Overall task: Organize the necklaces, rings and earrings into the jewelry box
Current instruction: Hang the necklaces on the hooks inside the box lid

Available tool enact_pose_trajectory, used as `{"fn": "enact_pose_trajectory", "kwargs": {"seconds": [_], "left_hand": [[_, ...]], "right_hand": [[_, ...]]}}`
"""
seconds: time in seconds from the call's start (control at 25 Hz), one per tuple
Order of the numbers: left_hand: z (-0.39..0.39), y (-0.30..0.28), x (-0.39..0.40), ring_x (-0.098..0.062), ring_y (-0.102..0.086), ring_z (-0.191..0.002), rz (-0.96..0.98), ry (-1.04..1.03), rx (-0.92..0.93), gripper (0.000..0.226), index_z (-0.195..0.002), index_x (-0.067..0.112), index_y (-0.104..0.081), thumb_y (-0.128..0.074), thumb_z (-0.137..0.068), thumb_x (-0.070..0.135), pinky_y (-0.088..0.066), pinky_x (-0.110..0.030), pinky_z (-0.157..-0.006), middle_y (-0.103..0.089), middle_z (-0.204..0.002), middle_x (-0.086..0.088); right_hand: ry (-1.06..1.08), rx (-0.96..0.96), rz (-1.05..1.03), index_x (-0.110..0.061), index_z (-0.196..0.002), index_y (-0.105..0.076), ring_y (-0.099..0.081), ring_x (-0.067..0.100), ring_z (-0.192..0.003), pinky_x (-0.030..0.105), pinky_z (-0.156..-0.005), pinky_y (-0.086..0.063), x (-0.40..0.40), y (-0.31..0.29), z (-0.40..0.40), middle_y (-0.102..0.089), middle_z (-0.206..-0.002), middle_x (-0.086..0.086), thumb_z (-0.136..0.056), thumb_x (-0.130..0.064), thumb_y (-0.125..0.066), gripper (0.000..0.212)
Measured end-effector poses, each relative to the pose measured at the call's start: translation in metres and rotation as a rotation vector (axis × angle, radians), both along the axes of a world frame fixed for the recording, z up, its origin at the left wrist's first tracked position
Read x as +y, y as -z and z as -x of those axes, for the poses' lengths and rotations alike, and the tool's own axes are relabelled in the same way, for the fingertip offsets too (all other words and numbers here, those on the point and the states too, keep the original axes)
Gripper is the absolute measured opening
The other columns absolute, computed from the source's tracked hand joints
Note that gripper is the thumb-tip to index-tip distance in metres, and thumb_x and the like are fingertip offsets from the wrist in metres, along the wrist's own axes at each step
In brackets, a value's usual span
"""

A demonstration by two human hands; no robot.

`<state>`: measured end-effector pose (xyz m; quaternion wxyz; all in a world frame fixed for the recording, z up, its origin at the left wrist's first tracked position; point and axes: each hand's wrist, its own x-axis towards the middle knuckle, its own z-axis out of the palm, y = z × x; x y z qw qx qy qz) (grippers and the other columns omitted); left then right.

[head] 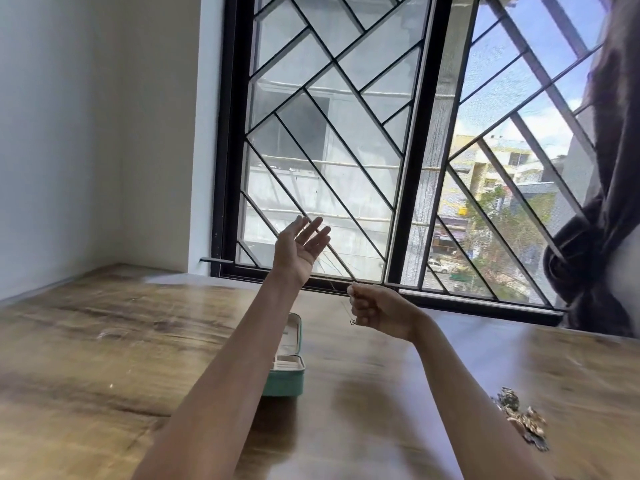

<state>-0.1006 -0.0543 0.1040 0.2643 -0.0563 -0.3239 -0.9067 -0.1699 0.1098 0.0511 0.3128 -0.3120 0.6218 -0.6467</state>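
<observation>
Grips: our right hand (375, 311) is curled into a fist, pinching a fine necklace chain (341, 299); our left hand (303, 242) is raised, palm up, fingers spread and relaxed, with the thin chain apparently running up to it, though we cannot tell whether it drapes over the fingers or merely passes behind them.

Landmark: jewelry box (285, 370), green, lid standing open, on the worktop (86, 358).

Item, worktop: wooden, carrying the box; heavily blurred by head motion.

Item, jewelry box: below and between the two forearms, nearer the left forearm, which covers its left part. Pale lining and compartments show; their contents are not readable.

Item, loose jewelry heap (523, 419): well to the right of the box, beyond the right forearm, on the worktop. Blurred; we cannot separate rings from earrings.

Item, necklace chain: above and to the right of the box, held clear of the worktop. Its long axis slants from the right fist up leftward toward the left hand. Very faint against the window (346, 133).

Item, pendant (352, 322): small, hanging just below the right fist, above and right of the box.

Judgement: the coming move turns on lowering the chain down and leftward into the box; the right hand bears it.
</observation>
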Motion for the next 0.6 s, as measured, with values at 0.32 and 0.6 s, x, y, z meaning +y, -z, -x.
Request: {"fn": "enact_pose_trajectory", "kwargs": {"seconds": [0.32, 0.6], "left_hand": [[0.007, 0.012, 0.009, -0.025, -0.066, -0.068, 0.395, -0.018, -0.286, 0.008, -0.091, 0.003, -0.064, -0.056, -0.089, 0.007, -0.058, -0.029, -0.06, -0.066, -0.089, -0.011], [0.004, 0.01, 0.03, -0.017, -0.05, -0.057, 0.778, 0.099, -0.447, 0.025, -0.092, 0.005, -0.059, -0.043, -0.098, 0.024, -0.048, -0.024, -0.047, -0.055, -0.07, -0.006]], "right_hand": [[0.097, 0.504, -0.228, -0.004, -0.092, -0.064, -0.034, 0.007, -0.048, 0.017, -0.045, -0.037, -0.006, -0.05, -0.025, -0.041, -0.058, -0.003, -0.092, -0.021, -0.058, 0.018], [0.272, 0.883, -0.34, -0.011, -0.09, -0.07, -0.045, 0.009, -0.042, 0.021, -0.042, -0.043, -0.008, -0.062, -0.018, -0.049, -0.046, -0.004, -0.085, -0.017, -0.066, 0.008]]}}
